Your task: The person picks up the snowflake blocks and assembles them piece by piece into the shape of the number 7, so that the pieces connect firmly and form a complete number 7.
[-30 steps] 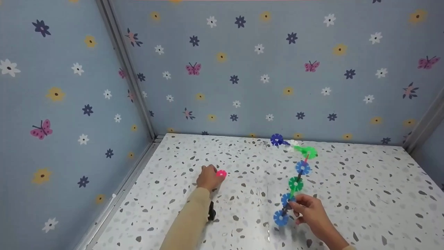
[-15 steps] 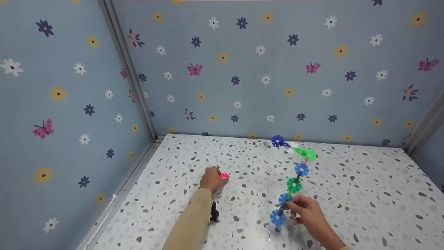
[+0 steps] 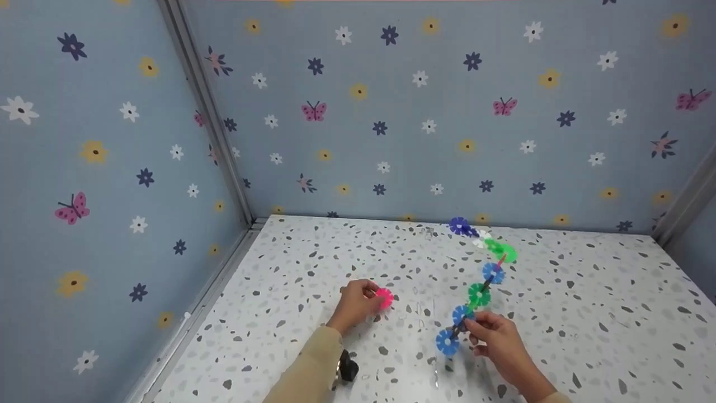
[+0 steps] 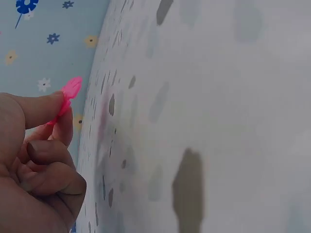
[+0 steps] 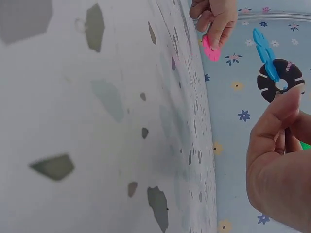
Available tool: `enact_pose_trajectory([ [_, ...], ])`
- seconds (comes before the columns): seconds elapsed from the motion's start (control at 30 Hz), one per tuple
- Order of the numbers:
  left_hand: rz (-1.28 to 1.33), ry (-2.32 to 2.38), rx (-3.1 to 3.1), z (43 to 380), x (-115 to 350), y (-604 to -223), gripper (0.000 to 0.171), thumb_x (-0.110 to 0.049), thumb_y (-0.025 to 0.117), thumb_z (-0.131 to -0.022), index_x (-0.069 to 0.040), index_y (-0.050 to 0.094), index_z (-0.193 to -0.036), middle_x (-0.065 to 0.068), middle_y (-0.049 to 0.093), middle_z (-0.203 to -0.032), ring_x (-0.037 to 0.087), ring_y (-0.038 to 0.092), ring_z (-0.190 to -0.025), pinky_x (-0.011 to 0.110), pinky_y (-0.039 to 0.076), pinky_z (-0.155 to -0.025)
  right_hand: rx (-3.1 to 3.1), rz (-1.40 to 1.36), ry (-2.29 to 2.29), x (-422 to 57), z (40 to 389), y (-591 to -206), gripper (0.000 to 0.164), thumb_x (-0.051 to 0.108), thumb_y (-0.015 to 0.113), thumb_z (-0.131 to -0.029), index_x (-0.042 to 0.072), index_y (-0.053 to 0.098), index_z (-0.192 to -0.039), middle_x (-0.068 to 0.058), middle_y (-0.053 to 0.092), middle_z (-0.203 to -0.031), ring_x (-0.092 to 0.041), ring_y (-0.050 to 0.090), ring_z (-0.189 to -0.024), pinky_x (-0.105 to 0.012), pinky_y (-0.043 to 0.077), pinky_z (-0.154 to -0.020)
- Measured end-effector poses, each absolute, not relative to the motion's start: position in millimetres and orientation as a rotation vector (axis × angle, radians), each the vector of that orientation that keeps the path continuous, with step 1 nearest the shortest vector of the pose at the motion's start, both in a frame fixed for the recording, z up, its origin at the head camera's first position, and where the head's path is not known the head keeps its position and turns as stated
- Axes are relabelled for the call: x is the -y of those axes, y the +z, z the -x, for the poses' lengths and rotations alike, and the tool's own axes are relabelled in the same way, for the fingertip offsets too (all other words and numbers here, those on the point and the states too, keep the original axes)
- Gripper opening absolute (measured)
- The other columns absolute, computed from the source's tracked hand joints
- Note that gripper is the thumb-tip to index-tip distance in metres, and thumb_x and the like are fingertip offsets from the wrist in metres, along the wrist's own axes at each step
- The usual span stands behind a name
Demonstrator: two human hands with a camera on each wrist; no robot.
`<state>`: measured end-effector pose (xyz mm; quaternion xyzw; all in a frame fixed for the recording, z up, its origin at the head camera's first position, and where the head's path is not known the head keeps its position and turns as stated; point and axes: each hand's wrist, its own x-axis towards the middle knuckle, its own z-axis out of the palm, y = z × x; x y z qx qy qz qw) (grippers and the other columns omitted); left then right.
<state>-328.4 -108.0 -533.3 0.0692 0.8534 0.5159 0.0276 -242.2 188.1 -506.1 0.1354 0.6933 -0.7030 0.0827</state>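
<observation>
My left hand [image 3: 358, 305] pinches a pink notched snowflake building disc [image 3: 384, 298] between thumb and fingers, over the left-middle of the table. My right hand [image 3: 498, 341] grips a chain of interlocked snowflake discs near its lower end. In the right wrist view, thumb and fingers hold a black disc [image 5: 294, 75] of the chain, with a blue disc [image 5: 264, 51] slotted into it and sticking out. From that blue end the chain runs away through a green disc [image 3: 479, 295] and bends left to a dark blue disc [image 3: 459, 225] at its far end.
The speckled white table [image 3: 587, 313] meets a blue flowered back wall [image 3: 403, 101]. A similar side wall [image 3: 106, 235] stands on the left, with a metal rail [image 3: 207, 106] at the corner. A black device [image 3: 348, 366] sits at the left wrist.
My left hand has moved right and nearer with the pink disc, toward the chain's lower end. The right hand stays nearly in place; the chain's far end has swung slightly right.
</observation>
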Motion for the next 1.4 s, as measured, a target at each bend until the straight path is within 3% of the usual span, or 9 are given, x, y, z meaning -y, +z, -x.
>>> enact_pose_trajectory([
  [0.2, -0.309, 1.774, -2.454, 301.3, 89.6, -528.7, 0.013, -0.012, 0.073, -0.089, -0.004, 0.065, -0.096, 0.003, 0.067, -0.074, 0.025, 0.065, -0.071, 0.025, 0.046, -0.058, -2.033, -0.387, -2.160, -187.2, 244.5, -503.4, 0.012, 0.008, 0.059, -0.099, -0.001, 0.060, -0.107, -0.008, 0.064, -0.089, -0.018, 0.055, -0.074, -0.031, 0.050, -0.058],
  [0.4, -0.296, 1.898, -2.178, 270.2, 67.6, -521.2, 0.010, -0.011, 0.070, -0.091, -0.005, 0.068, -0.100, 0.004, 0.070, -0.077, 0.010, 0.046, -0.054, 0.021, 0.035, -0.048, -1.960, -0.378, -2.290, -186.6, 244.6, -501.4, 0.007, 0.006, 0.059, -0.099, 0.001, 0.054, -0.098, -0.007, 0.062, -0.084, -0.016, 0.054, -0.070, -0.029, 0.049, -0.054],
  [0.47, -0.318, 1.930, -2.144, 264.0, 62.1, -519.5, 0.010, -0.011, 0.071, -0.090, -0.005, 0.068, -0.098, 0.003, 0.070, -0.078, 0.008, 0.046, -0.053, 0.020, 0.036, -0.047, -1.943, -0.376, -2.327, -186.7, 244.2, -499.6, 0.007, 0.005, 0.060, -0.098, 0.002, 0.054, -0.099, -0.006, 0.063, -0.084, -0.015, 0.054, -0.069, -0.028, 0.050, -0.053],
  [0.67, -0.656, 1.840, -2.502, 253.6, 53.4, -516.3, 0.010, -0.012, 0.075, -0.087, -0.010, 0.066, -0.084, -0.007, 0.064, -0.078, 0.006, 0.053, -0.064, 0.019, 0.044, -0.057, -1.910, -0.421, -2.402, -187.7, 246.2, -493.7, 0.009, 0.007, 0.063, -0.097, 0.002, 0.055, -0.099, -0.005, 0.065, -0.084, -0.013, 0.056, -0.070, -0.026, 0.051, -0.054],
  [0.97, -1.306, 1.349, -3.053, 249.1, 49.6, -515.5, 0.014, -0.006, 0.076, -0.083, -0.014, 0.066, -0.078, -0.008, 0.061, -0.071, -0.004, 0.047, -0.059, 0.008, 0.038, -0.054, -1.887, -0.423, -2.444, -179.7, 246.0, -491.5, 0.007, 0.003, 0.062, -0.096, 0.002, 0.055, -0.094, -0.008, 0.068, -0.084, -0.013, 0.056, -0.069, -0.026, 0.052, -0.054],
  [1.4, -1.651, 1.182, -3.117, 242.0, 42.4, -509.1, 0.015, -0.003, 0.075, -0.081, -0.011, 0.065, -0.074, -0.005, 0.061, -0.065, -0.001, 0.050, -0.057, 0.004, 0.037, -0.057, -1.883, -0.394, -2.441, -175.6, 242.2, -485.1, 0.009, -0.002, 0.058, -0.097, 0.003, 0.052, -0.092, -0.010, 0.067, -0.081, -0.012, 0.048, -0.063, -0.022, 0.048, -0.049],
])
